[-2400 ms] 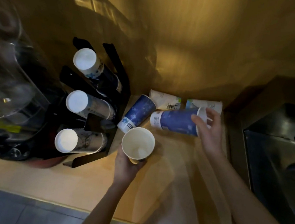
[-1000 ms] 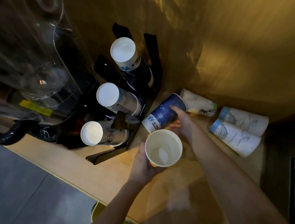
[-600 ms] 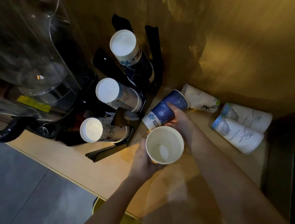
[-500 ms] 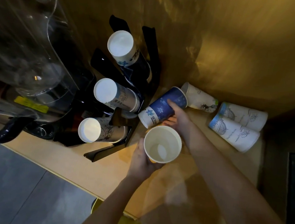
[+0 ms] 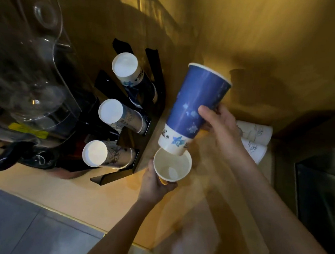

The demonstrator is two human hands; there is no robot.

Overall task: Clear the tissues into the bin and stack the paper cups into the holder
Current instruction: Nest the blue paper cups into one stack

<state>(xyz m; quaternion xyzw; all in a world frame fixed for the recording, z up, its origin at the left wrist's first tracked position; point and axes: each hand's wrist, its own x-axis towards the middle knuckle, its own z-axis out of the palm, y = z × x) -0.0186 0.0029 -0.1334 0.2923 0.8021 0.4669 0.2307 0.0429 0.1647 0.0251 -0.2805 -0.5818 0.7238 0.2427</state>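
My left hand [image 5: 154,183] grips an upright paper cup [image 5: 171,167] from below, its white inside facing me. A tall blue cup [image 5: 195,109] is held in my right hand [image 5: 221,123], tilted, with its white bottom end touching the rim of the upright cup. A black cup holder [image 5: 154,79] stands left of my hands with three stacks of cups: top [image 5: 127,69], middle [image 5: 116,114], bottom [image 5: 103,155]. Two white printed cups [image 5: 254,138] lie on their sides on the counter behind my right hand. No tissues or bin are visible.
A clear plastic dispenser [image 5: 33,58] with a black base fills the left side. The wooden counter [image 5: 59,190] ends at a front edge above a grey floor. A dark steel sink or box [image 5: 323,187] sits at the right. A wooden wall rises behind.
My right hand has lifted the blue cup off the counter and brought its bottom end to the mouth of the cup in my left hand. The left hand has hardly moved.
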